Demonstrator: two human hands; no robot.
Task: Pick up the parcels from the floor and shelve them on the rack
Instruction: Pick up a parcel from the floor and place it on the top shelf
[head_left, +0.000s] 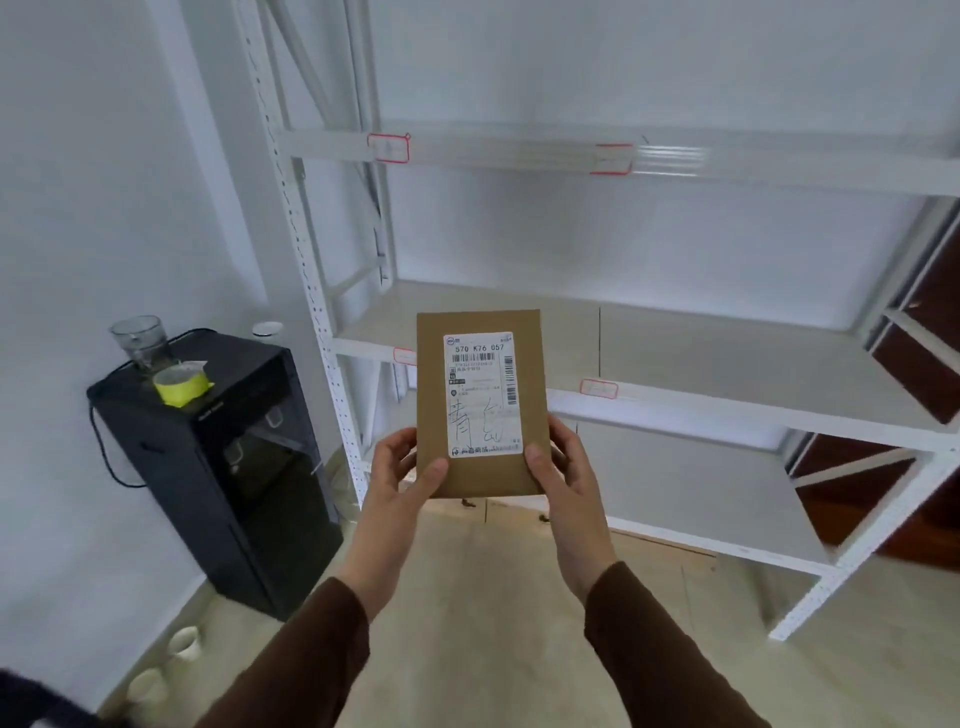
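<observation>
Between the two hands, a flat brown cardboard parcel with a white paper label is standing upright. The left hand is pinching its lower left edge, thumb on the front. The right hand is pinching its lower right edge the same way. Brown sleeves are covering both arms. Left of the hands, a tall black box-shaped machine is carrying a yellow plastic cup. Behind the parcel, past the fingers, a big white metal rack is standing against the wall.
</observation>
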